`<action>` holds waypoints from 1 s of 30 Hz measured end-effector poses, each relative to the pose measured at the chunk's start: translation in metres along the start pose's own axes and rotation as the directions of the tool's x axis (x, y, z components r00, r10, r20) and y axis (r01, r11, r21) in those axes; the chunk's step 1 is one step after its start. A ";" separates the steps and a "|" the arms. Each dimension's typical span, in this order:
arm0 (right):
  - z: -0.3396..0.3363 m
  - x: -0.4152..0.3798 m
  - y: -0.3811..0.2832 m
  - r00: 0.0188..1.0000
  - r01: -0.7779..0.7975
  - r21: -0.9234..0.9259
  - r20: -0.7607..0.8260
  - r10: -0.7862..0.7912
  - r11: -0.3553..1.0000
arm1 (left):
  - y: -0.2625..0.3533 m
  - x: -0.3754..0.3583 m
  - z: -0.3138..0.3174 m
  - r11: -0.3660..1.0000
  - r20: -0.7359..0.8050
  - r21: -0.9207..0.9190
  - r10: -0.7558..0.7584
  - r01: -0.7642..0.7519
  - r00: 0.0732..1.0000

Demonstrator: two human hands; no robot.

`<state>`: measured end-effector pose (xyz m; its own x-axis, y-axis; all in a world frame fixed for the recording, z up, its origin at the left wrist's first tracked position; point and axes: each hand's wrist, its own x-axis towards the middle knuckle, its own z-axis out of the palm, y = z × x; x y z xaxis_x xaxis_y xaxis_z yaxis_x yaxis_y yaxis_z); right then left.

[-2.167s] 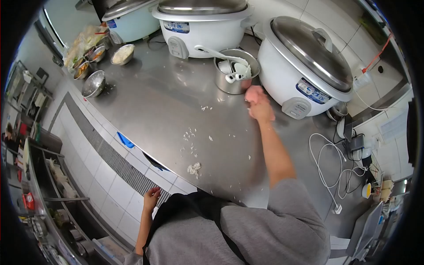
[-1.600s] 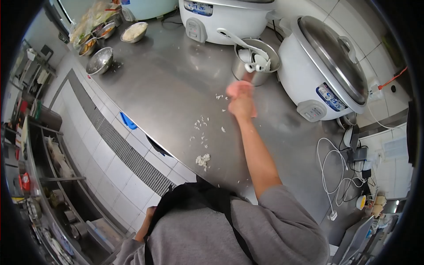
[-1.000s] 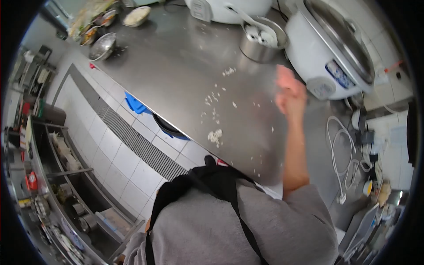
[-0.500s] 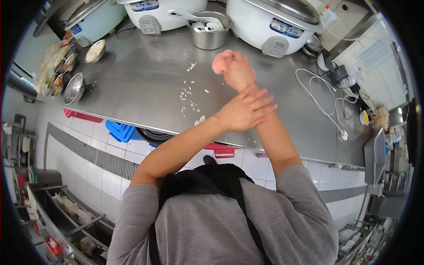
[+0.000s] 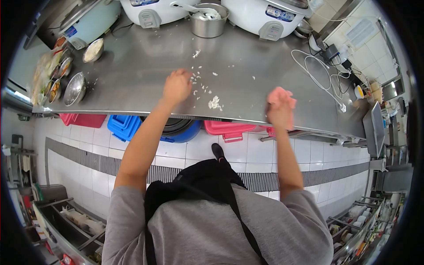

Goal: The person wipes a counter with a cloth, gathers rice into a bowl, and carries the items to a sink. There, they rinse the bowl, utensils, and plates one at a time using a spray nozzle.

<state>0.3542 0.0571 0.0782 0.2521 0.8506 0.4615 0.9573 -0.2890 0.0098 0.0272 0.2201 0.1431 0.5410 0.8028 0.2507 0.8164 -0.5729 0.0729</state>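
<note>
My right hand [image 5: 278, 115] grips a crumpled pink cloth [image 5: 282, 97] at the front edge of the steel table [image 5: 145, 84]. To the left, my left hand [image 5: 177, 86] is low over the table, its fingers loosely bent and nothing visible in them. White grains that look like cooked rice [image 5: 203, 88] lie scattered just right of that hand. A small heap of the same grains [image 5: 215, 103] sits between my two hands, nearer the front edge.
White rice cookers [image 5: 260, 20] line the back, with a steel pot [image 5: 208, 26] holding white utensils between two of them. Metal bowls [image 5: 75, 88] stand at the left. A white cable [image 5: 304, 66] lies coiled at the right. Blue and pink bins [image 5: 229, 128] are below.
My hands have come apart: the left moved off my right forearm to the left, and the right brought the pink cloth down and right to the front edge. The rice heap is uncovered.
</note>
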 end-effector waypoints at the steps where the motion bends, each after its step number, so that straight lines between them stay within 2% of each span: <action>1: 0.009 0.001 -0.041 0.999 0.020 -0.064 -0.036 -0.023 0.998 | -0.004 0.003 -0.006 0.991 0.177 -0.065 -0.105 0.118 0.979; 2: 0.040 0.003 -0.076 0.986 -0.035 0.052 -0.160 0.043 0.998 | -0.005 0.002 -0.010 0.991 0.178 -0.065 -0.103 0.116 0.979; 3: 0.030 0.013 -0.123 0.972 -0.050 0.346 -0.198 0.125 0.937 | -0.006 0.000 -0.013 0.979 0.169 -0.117 -0.143 0.164 0.975; 4: 0.032 0.024 -0.156 0.998 -0.049 0.528 -0.015 0.067 0.848 | -0.008 -0.004 -0.014 0.961 0.163 -0.171 -0.189 0.217 0.968; 5: 0.036 0.038 -0.188 0.991 -0.047 0.614 -0.071 0.115 0.788 | -0.013 -0.008 -0.005 0.958 0.164 -0.170 -0.202 0.229 0.966; 6: 0.037 0.053 -0.210 0.978 -0.036 0.697 -0.123 0.168 0.716 | -0.021 -0.010 0.010 0.979 -0.039 -0.155 -0.141 0.133 0.989; 7: 0.034 0.071 -0.213 0.979 -0.020 0.705 -0.131 0.158 0.709 | -0.030 -0.009 0.015 0.993 -0.247 -0.113 -0.066 0.039 0.967; 8: 0.027 0.093 -0.210 0.942 -0.312 0.895 0.249 0.223 0.318 | -0.038 -0.008 0.007 0.994 -0.260 -0.100 -0.073 0.048 0.963; 9: 0.016 0.105 -0.201 0.792 -0.591 0.799 0.601 0.106 -0.116 | -0.042 -0.012 -0.002 0.986 -0.115 -0.119 -0.135 0.121 0.984; 10: -0.015 0.109 -0.182 0.834 -0.520 0.794 0.551 0.012 -0.316 | -0.044 -0.020 -0.006 0.972 0.043 -0.133 -0.190 0.194 0.981; 11: -0.051 0.112 -0.154 0.876 -0.440 0.741 0.479 -0.060 -0.506 | -0.047 -0.027 -0.008 0.971 0.048 -0.134 -0.191 0.196 0.980; 13: -0.089 0.115 -0.099 0.904 -0.350 0.867 0.412 0.113 -0.355 | -0.056 -0.042 -0.010 0.944 -0.286 -0.327 -0.151 0.052 0.946; 14: -0.065 0.115 -0.049 0.959 -0.138 0.957 0.193 0.206 -0.257 | -0.058 -0.047 -0.013 0.920 -0.190 -0.378 -0.192 0.108 0.963; 15: -0.061 0.113 -0.002 0.919 -0.178 0.953 0.251 0.305 -0.247 | -0.059 -0.053 -0.016 0.892 -0.092 -0.421 -0.220 0.163 0.971; 17: -0.040 0.093 0.089 0.813 -0.264 0.964 0.230 0.535 -0.013 | -0.065 -0.064 -0.014 0.778 0.036 -0.576 -0.282 0.251 0.959; 18: -0.030 0.079 0.136 0.727 -0.511 0.857 0.391 0.565 0.065 | -0.061 -0.068 -0.020 0.708 0.044 -0.651 -0.326 0.274 0.945; 19: -0.016 0.062 0.155 0.661 -0.622 0.777 0.457 0.595 0.095 | -0.057 -0.072 -0.026 0.631 0.059 -0.717 -0.368 0.295 0.928; 20: -0.002 0.046 0.174 0.589 -0.723 0.681 0.519 0.620 0.116 | -0.059 -0.079 -0.022 0.656 -0.003 -0.716 -0.342 0.237 0.940; 21: 0.016 0.033 0.177 0.747 -0.651 0.324 0.113 0.655 0.687 | -0.064 -0.084 -0.019 0.682 -0.070 -0.710 -0.319 0.177 0.945; 22: 0.041 0.025 0.180 0.901 -0.432 -0.293 -0.182 0.394 0.853 | -0.065 -0.090 -0.019 0.693 -0.060 -0.693 -0.330 0.198 0.942; 23: 0.086 0.033 0.186 0.932 -0.357 -0.029 -0.085 0.353 0.934 | -0.067 -0.094 -0.021 0.709 -0.042 -0.670 -0.332 0.220 0.942; 24: 0.115 0.037 0.196 0.957 -0.280 0.239 -0.007 0.290 0.930 | -0.066 -0.093 -0.021 0.714 -0.026 -0.668 -0.305 0.211 0.952; 25: 0.058 0.064 0.098 0.986 -0.108 0.221 -0.098 0.132 0.969 | -0.064 -0.091 -0.023 0.658 0.004 -0.708 -0.361 0.258 0.933; 26: 0.028 0.079 0.027 0.980 -0.152 0.509 -0.036 0.197 0.847 | -0.061 -0.085 -0.022 0.593 0.032 -0.747 -0.421 0.301 0.907; 27: -0.001 0.094 -0.045 0.965 -0.193 0.744 0.026 0.261 0.640 | -0.058 -0.074 -0.020 0.571 0.037 -0.767 -0.417 0.293 0.908; 28: 0.021 0.099 -0.085 0.940 0.078 0.693 -0.290 0.178 0.717 | -0.053 -0.060 -0.021 0.570 0.031 -0.769 -0.417 0.288 0.908; 29: 0.031 0.102 -0.122 0.977 0.031 0.927 -0.107 0.186 0.373 | -0.046 -0.044 -0.024 0.602 -0.018 -0.771 -0.344 0.206 0.939; 30: 0.042 0.102 -0.154 0.987 0.026 0.862 -0.101 0.121 0.507 | -0.039 -0.032 -0.025 0.628 -0.065 -0.768 -0.272 0.126 0.960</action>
<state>0.2383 0.2067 0.0862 0.3505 0.7603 0.5469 0.6141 0.2543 -0.7472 -0.0270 0.2128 0.1567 0.2841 0.9158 0.2840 0.4257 -0.3859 0.8185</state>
